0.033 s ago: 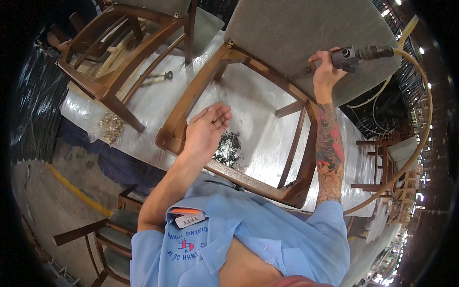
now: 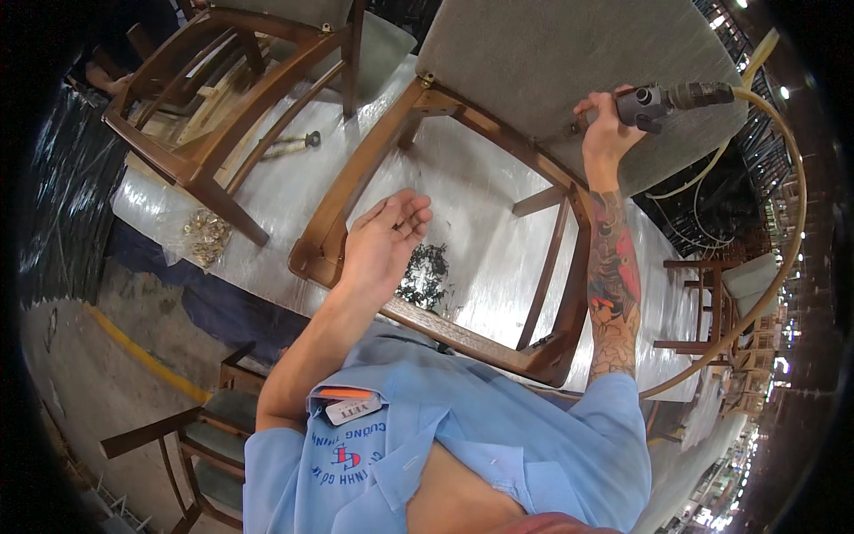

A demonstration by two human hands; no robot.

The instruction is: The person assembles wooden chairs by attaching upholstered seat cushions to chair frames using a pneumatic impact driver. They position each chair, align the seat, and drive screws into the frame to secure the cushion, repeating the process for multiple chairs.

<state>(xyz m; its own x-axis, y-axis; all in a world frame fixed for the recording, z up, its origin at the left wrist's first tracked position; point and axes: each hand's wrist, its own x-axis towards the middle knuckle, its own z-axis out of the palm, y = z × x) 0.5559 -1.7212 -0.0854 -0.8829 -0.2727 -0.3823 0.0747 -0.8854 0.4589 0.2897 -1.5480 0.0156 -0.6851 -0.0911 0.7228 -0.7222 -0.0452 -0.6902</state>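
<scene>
Head view
Right hand: fingers wrapped tight round a grey power tool, held against the underside of the seat.
Power tool: stubby grey body, dark ribbed rear end, pale hose running off in a wide loop to the right; tip at the edge of the grey seat pad.
Left hand: held wide, palm up, fingers loosely spread, holding nothing; it hovers above the near left rail of the chair frame.
Chair: brown wooden frame lying tipped on the desk, grey upholstered seat facing the camera, legs and stretchers pointing toward the person.
Screw pile: dark heap of small fasteners on the desk inside the chair frame, just beside the left hand.
Desk: covered with shiny clear sheet.
Second chair: same brown wood, lying on the desk to the far left, well apart from both hands.
Hand tool: small metal piece on the desk between the two chairs.
Bag of fittings: clear bag of brass-coloured bits at the desk's left edge.
Third chair: standing on the floor, lower left.
Shirt: light blue, person's own.
</scene>
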